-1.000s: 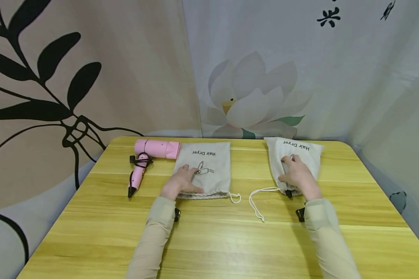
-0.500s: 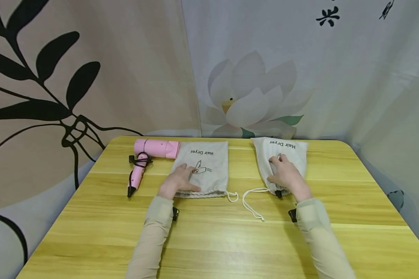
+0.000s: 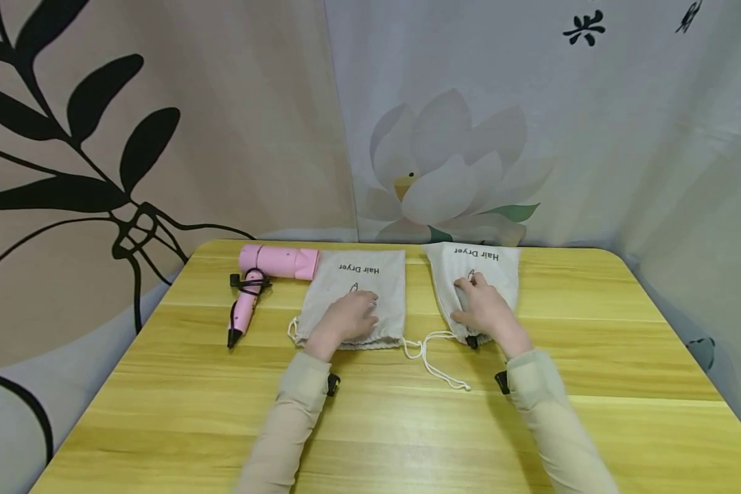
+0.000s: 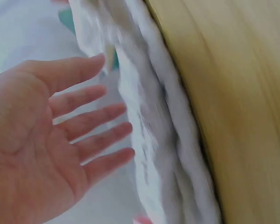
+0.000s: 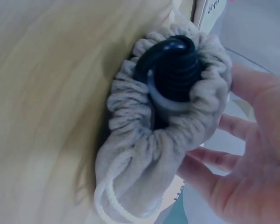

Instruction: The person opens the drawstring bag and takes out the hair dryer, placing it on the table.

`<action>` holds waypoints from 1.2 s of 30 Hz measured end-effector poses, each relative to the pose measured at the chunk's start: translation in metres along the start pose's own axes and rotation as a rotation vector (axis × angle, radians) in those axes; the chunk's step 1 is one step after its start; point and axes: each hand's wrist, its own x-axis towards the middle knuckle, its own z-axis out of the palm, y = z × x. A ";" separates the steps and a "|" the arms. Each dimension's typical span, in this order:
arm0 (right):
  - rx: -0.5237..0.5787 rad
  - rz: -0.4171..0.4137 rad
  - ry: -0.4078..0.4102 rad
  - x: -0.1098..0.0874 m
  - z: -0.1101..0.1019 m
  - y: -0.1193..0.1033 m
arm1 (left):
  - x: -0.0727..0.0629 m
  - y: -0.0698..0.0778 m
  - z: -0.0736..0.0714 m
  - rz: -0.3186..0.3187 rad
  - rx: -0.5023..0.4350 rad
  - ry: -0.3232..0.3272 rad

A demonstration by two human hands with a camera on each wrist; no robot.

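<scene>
Two grey drawstring bags printed "Hair Dryer" lie side by side at the far side of the table in the head view. Above the flat left bag (image 3: 385, 274) is my left hand (image 3: 347, 319), its fingers extended and spread; in the left wrist view, my palm faces the gathered bag edge (image 4: 154, 116) with nothing in it. My right hand (image 3: 488, 310) holds the bulging right bag (image 3: 500, 274) from above, thumb on one side and fingers on the other. Inside that bag's puckered mouth, the right wrist view shows a black coiled part (image 5: 175, 70).
A pink hair dryer (image 3: 278, 262) with its black cord (image 3: 250, 283) wound round the handle lies left of the flat bag, its nozzle at the bag's edge. White drawstrings (image 3: 447, 377) trail on the wooden table (image 3: 395, 439). A printed curtain (image 3: 253, 137) hangs behind.
My right hand has slid the bulging bag left, closer to the flat bag. My left hand has moved right from the flat bag's left edge to over its middle, uncovering a drawstring loop.
</scene>
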 end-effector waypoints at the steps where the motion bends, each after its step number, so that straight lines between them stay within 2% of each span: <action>1: 0.005 0.003 -0.001 0.001 0.001 -0.001 | 0.002 0.006 0.002 0.026 0.011 0.016; 6: 0.043 -0.003 0.005 0.003 0.005 -0.006 | 0.011 0.034 0.011 0.117 0.051 0.086; 11: 0.116 -0.025 -0.005 0.001 0.004 -0.002 | 0.018 0.056 0.023 0.155 0.096 0.108; 18: 0.182 -0.046 -0.049 -0.005 -0.004 0.009 | 0.026 0.077 0.036 0.172 0.161 0.116; 23: 0.130 -0.062 -0.087 -0.010 -0.009 0.015 | 0.028 0.089 0.040 0.155 0.213 0.128; 27: 0.098 -0.110 -0.115 -0.014 -0.012 0.018 | 0.027 0.097 0.043 0.149 0.281 0.127; 33: 0.021 -0.181 -0.141 -0.024 -0.013 0.020 | 0.025 0.104 0.047 0.178 0.354 0.145; 36: -0.046 -0.203 -0.114 -0.027 -0.009 0.019 | 0.025 0.106 0.049 0.196 0.374 0.150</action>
